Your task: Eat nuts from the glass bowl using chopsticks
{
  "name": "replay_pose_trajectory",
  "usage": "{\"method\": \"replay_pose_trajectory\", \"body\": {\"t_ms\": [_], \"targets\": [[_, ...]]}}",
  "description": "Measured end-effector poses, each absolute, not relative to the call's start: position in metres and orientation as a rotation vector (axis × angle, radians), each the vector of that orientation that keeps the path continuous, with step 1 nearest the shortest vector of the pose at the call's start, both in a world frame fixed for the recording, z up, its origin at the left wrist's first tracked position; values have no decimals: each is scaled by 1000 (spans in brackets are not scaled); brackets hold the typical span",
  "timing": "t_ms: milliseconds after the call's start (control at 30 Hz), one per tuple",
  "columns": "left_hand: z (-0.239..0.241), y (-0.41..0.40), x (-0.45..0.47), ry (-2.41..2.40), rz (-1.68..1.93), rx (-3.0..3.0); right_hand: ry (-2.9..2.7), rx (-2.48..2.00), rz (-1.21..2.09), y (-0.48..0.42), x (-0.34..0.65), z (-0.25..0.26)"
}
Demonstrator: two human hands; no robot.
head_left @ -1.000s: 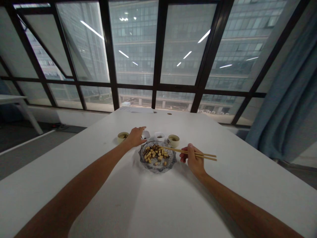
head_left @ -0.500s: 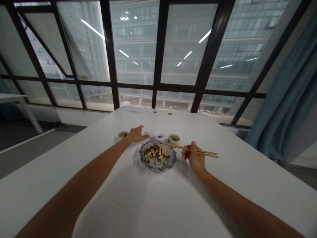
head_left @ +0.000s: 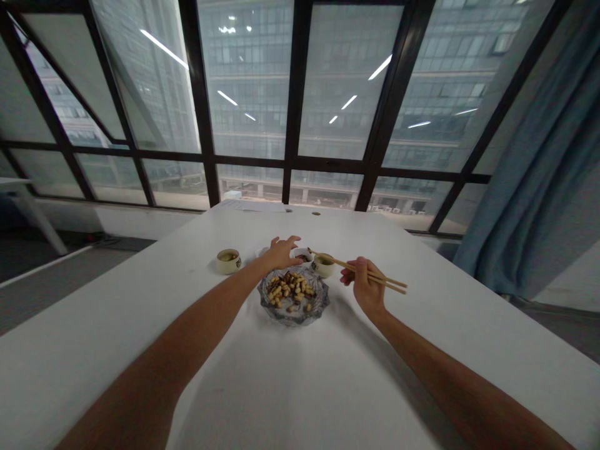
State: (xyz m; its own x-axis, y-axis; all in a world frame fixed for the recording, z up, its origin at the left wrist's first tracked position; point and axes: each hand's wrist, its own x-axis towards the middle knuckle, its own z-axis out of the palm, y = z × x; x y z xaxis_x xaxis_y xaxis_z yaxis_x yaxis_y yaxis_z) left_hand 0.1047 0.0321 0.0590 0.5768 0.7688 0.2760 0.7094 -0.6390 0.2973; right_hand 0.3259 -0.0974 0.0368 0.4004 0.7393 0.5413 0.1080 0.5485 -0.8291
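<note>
In my right hand [head_left: 368, 284] I hold a pair of wooden chopsticks [head_left: 349, 265], fingers closed round them. Their tips are at a small white bowl [head_left: 307, 252], with a small dark bit at the ends. My left hand [head_left: 282, 251] reaches to the left side of that bowl, thumb and fingers spread apart; whether it touches the bowl I cannot tell. Just in front of both hands stands a scalloped glass bowl [head_left: 293, 319] of peanuts [head_left: 284, 289] mixed with darker pieces. A second white bowl [head_left: 261, 251] is mostly hidden behind my left hand.
One cream cup [head_left: 229, 265] stands left of my left forearm, another cream cup [head_left: 323, 269] under the chopsticks. Papers [head_left: 253, 206] lie at the far edge of the white table [head_left: 225, 387], below the windows. A blue curtain [head_left: 520, 169] hangs at right.
My left hand has moved right, from the left white bowl to the other one. The chopstick tips have lifted away from the glass bowl's rim to the white bowl.
</note>
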Motion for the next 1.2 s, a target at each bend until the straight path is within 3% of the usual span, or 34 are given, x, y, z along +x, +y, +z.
{"method": "replay_pose_trajectory", "body": {"t_ms": [267,400,533,833,1200], "targets": [[56,30,103,1295,537,2689,-1295,-1017,497,-89,336,68],[56,31,98,1361,535,2714,-1569,-1135,842,-108,336,102],[58,26,74,1375,668,2798,-1831,-1184,1077,-117,323,106],[42,4,-2,1482,1119,2799,-1558,-1121,807,-105,318,92],[15,-11,-30,1671,1440,2513,-1982,-1152,729,-125,319,104]]}}
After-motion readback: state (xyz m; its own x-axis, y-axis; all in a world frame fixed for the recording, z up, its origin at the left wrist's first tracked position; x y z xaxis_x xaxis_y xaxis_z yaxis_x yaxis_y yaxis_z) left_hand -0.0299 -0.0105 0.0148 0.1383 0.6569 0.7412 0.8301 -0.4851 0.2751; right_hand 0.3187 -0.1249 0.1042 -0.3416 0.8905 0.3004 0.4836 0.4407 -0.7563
